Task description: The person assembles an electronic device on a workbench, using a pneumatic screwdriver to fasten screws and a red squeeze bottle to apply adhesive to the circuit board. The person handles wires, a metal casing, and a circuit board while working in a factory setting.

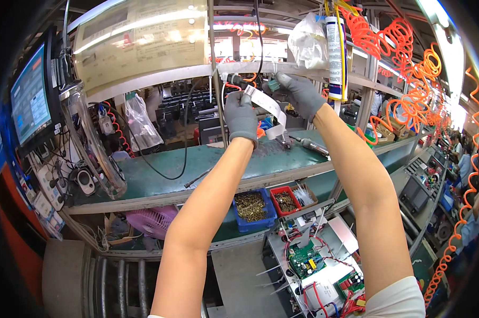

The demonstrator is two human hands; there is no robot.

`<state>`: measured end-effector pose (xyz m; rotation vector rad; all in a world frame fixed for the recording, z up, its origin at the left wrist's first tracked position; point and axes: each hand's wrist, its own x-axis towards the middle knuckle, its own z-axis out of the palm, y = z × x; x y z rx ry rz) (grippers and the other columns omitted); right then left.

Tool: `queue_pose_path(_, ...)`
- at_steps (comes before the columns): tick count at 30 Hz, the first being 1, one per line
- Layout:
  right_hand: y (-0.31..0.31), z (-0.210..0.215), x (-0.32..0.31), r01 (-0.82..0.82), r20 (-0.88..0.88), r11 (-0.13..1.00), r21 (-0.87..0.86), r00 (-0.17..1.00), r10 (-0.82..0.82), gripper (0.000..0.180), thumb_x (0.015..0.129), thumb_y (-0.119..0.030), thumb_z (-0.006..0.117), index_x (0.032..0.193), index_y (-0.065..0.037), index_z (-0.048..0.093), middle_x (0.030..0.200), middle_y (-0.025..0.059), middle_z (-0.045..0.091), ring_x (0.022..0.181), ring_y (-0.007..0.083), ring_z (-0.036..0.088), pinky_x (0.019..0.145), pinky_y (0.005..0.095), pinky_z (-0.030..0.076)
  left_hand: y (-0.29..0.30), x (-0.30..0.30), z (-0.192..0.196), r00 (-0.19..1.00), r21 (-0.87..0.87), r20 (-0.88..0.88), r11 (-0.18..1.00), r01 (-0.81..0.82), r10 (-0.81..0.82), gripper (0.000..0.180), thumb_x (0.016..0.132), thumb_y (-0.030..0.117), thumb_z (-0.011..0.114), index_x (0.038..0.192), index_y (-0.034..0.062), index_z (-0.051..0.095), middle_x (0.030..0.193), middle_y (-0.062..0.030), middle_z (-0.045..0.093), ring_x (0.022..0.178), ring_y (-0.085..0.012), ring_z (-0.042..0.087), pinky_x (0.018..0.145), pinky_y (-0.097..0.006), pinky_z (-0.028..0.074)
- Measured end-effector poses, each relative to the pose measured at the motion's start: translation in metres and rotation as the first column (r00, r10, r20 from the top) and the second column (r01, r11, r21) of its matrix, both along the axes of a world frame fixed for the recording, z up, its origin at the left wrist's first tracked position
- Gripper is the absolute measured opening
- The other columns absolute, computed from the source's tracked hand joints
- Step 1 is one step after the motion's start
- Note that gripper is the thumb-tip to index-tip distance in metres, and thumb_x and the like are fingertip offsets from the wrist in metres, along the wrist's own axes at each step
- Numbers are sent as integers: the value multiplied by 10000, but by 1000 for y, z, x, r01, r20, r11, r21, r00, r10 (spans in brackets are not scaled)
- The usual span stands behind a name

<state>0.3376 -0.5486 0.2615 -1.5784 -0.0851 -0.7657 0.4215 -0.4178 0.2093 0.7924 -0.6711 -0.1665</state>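
My left hand (241, 117), in a grey glove, is raised above the green shelf with its fingers closed. It pinches one end of a white paper-like strip (271, 106), which curls down between my hands. Just above those fingers is a dark cable plug (235, 79). My right hand (302, 96), gloved in grey too, is up beside a metal rail with its fingers bent together. A small teal piece (274, 85) shows at its fingertips; its kind is not clear. An air screwdriver (309, 146) lies on the shelf (165, 159) below.
Below the shelf sit a blue bin (255, 225) of small screws and a red bin (285, 213). An opened electronic unit (313, 259) with green boards stands in front. A monitor (32, 95) is at left; a sealant tube (335, 58) and orange coiled hoses (409, 106) hang at right.
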Motion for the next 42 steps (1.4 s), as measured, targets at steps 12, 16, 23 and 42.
queue_pose_path(12, 25, 9, 2, 183, -4, 983, -21, 983, -183, 264, 854, -238, 628, 970, -1, 642, 857, 72, 666, 744, 151, 628, 729, 281, 488, -29, 14, 7, 959, -64, 171, 974, -217, 225, 97, 897, 98, 523, 901, 5, 551, 767, -92, 621, 748, -174, 625, 629, -311, 469)
queue_pose_path(16, 23, 6, 2, 209, 17, 978, -16, 978, -209, 287, 849, -244, 637, 983, 9, 639, 878, 74, 663, 763, 140, 620, 731, 271, 482, -19, 8, 11, 816, 52, 316, 850, -524, 484, 181, 885, 165, 528, 922, -9, 558, 842, -169, 639, 815, -302, 623, 700, -388, 457)
queue_pose_path(23, 19, 6, 8, 252, 22, 968, 0, 967, -252, 296, 839, -244, 651, 1009, -2, 641, 906, 60, 659, 781, 126, 605, 736, 257, 473, -21, 18, 8, 789, 39, 342, 831, -555, 510, 191, 874, 173, 536, 950, 4, 581, 873, -190, 644, 771, -330, 610, 675, -400, 446)
queue_pose_path(42, 52, 13, -5, 246, -39, 967, -69, 968, -249, 406, 799, -302, 684, 1024, 32, 635, 976, 83, 652, 857, 147, 590, 769, 305, 463, -36, 46, 17, 945, 38, 163, 955, -294, 284, 174, 826, 125, 553, 899, -22, 611, 813, -165, 638, 755, -287, 614, 674, -377, 456)
